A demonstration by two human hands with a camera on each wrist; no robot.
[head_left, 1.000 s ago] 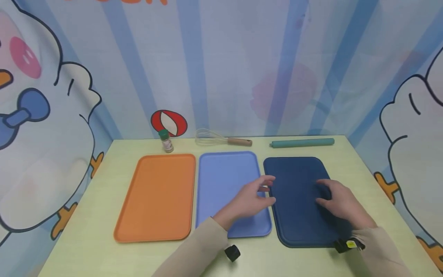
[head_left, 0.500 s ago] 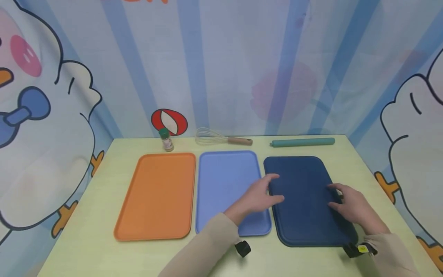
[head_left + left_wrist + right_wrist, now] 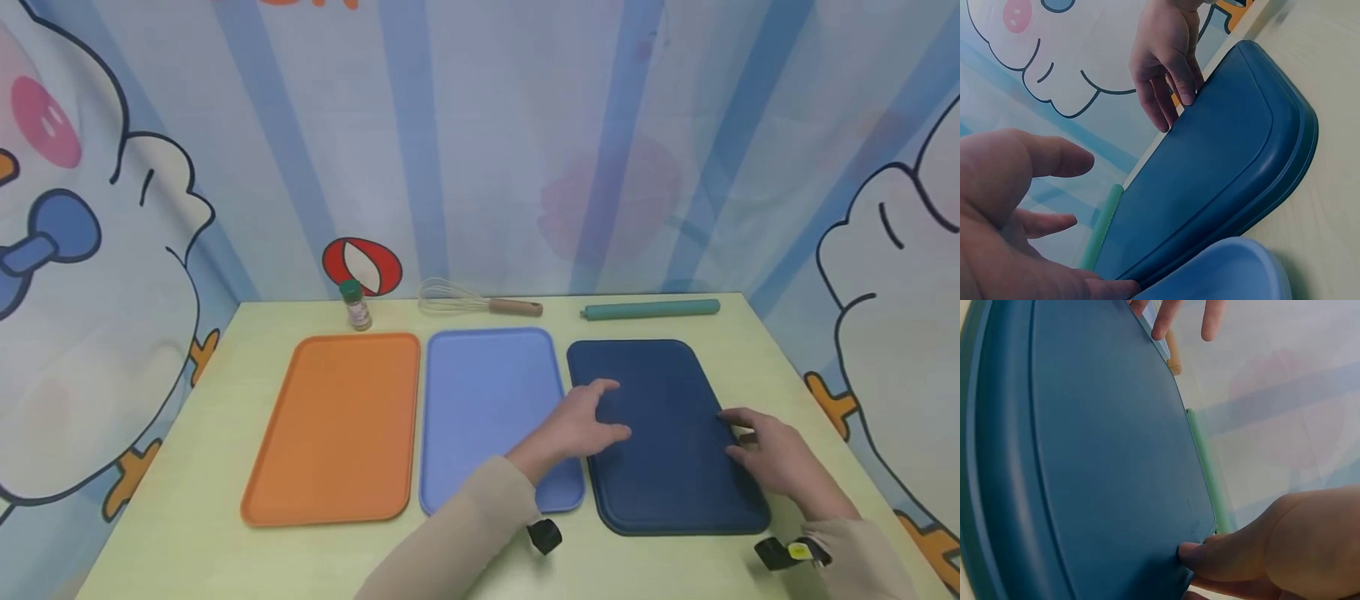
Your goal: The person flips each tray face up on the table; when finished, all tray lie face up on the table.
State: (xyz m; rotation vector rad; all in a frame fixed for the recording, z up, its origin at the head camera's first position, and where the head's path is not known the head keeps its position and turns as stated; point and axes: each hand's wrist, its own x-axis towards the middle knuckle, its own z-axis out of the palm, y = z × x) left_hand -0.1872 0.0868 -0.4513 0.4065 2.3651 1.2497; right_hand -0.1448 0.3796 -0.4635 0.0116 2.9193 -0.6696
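A dark blue tray (image 3: 660,442) lies at the right of the table, its outer edge raised in the left wrist view. My left hand (image 3: 581,423) is over the gap between this tray and the light blue tray (image 3: 480,375), thumb and fingers spread. My right hand (image 3: 776,454) is at the dark tray's right edge, loosely bent. In the right wrist view its thumb (image 3: 1229,556) overlaps the tray's edge, with other fingers lower down and partly hidden. Whether it bears on the tray, I cannot tell.
An orange tray (image 3: 337,425) lies at the left. Along the back of the table are a green-capped spice jar (image 3: 356,306), a whisk (image 3: 487,302) and a teal rolling pin (image 3: 651,310). A printed curtain (image 3: 487,150) stands behind the table (image 3: 187,450).
Both hands have moved to the right across the dark blue tray. The right hand has gone from above the tray to its right edge. The trays have not visibly moved.
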